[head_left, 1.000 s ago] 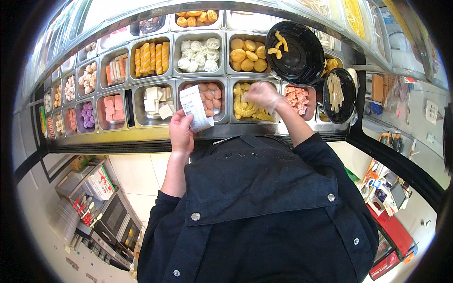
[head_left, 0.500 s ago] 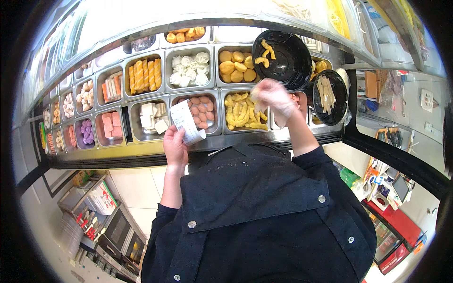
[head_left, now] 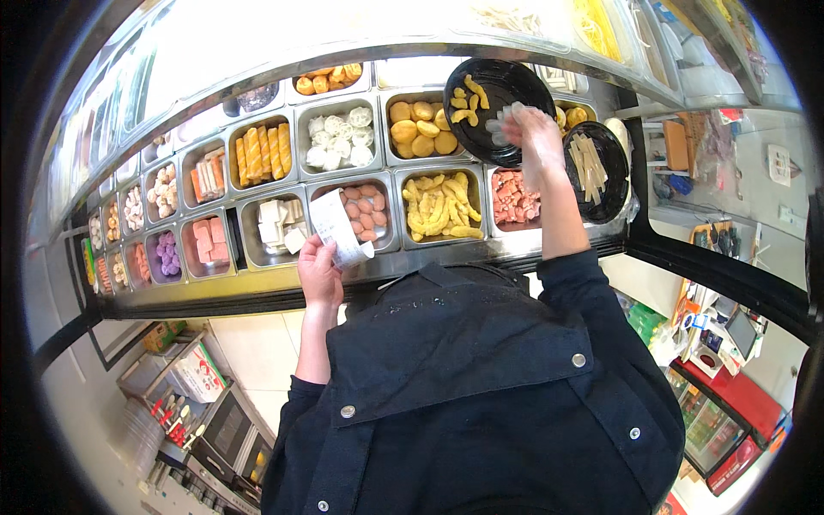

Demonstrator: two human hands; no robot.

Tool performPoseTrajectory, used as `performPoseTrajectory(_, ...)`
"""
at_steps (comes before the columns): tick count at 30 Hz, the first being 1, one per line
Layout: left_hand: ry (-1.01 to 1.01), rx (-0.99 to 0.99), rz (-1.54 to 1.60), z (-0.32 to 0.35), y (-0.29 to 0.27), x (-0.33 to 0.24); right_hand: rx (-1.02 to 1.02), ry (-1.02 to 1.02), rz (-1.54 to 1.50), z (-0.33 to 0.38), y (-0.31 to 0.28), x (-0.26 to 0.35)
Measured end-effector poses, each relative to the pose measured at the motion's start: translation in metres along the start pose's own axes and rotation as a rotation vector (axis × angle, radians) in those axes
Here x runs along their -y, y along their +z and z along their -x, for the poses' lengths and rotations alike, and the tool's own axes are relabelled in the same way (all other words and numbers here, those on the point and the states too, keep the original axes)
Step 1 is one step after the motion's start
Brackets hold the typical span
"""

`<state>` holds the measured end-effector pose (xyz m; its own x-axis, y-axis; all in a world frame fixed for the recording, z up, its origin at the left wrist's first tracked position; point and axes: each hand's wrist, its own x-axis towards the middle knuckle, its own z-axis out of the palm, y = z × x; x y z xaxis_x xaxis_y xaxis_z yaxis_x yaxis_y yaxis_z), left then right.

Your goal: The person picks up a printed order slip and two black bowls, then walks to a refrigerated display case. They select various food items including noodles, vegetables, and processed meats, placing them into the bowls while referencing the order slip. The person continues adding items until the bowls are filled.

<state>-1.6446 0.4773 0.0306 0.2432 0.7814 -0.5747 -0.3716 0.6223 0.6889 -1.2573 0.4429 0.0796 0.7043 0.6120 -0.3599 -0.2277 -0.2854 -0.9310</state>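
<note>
My left hand (head_left: 319, 273) is closed on a printed paper receipt (head_left: 336, 227), pinched at its lower left edge with the bottom end curling. It hangs over the front tray of brown oval pieces (head_left: 364, 212). In a clear plastic glove, my right hand (head_left: 534, 142) reaches over the right side of a large black bowl (head_left: 489, 148). Its gloved fingers are stretched out, and nothing shows in them. Several curved yellow pieces (head_left: 464, 105) lie in the bowl's left part. A metal tray of similar yellow pieces (head_left: 441, 206) sits in front of the bowl.
Beside my right forearm stands a second black bowl (head_left: 599, 202) with pale strips. Metal trays fill the counter, holding white cubes (head_left: 281, 225), yellow sticks (head_left: 262, 153), round golden pieces (head_left: 421, 129) and pink chunks (head_left: 515, 197). A metal-edged shelf (head_left: 378, 58) runs across the back.
My right hand has moved up from the yellow-piece tray to the large bowl and opened. More yellow pieces lie in the bowl. The left hand keeps the receipt in nearly the same place.
</note>
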Motion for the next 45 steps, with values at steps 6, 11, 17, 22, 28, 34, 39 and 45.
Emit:
performPoseTrajectory(6, -0.017, -0.032, -0.038, 0.003, -0.003, 0.005, 0.193, 0.113, 0.196, 0.033, -0.032, -0.035)
performPoseTrajectory(11, -0.013, 0.019, -0.015, 0.002, 0.001, 0.01, 0.416, -0.238, 0.874, 0.054, -0.038, -0.065)
performPoseTrajectory(17, -0.007, 0.0, -0.07, 0.006, 0.003, 0.009, 0.554, -0.267, 1.271, 0.073, -0.007, -0.067)
performPoseTrajectory(22, -0.032, -0.027, -0.087, 0.009, -0.001, 0.007, 0.589, -0.22, 1.378, 0.075, 0.024, -0.07)
performPoseTrajectory(28, 0.012, -0.012, -0.057, 0.009, -0.004, 0.009, 0.518, -0.145, 1.519, 0.073, 0.048, -0.102)
performPoseTrajectory(34, -0.013, -0.013, -0.041, 0.008, -0.011, 0.007, 0.585, 0.165, 0.669, 0.049, 0.018, -0.095)
performPoseTrajectory(39, -0.019, 0.011, -0.01, 0.006, -0.012, 0.01, 0.505, 0.392, 0.375, 0.055, -0.003, -0.076)
performPoseTrajectory(45, 0.012, 0.003, -0.039, 0.003, -0.009, 0.012, 0.531, 0.507, 0.029, 0.064, -0.006, -0.073)
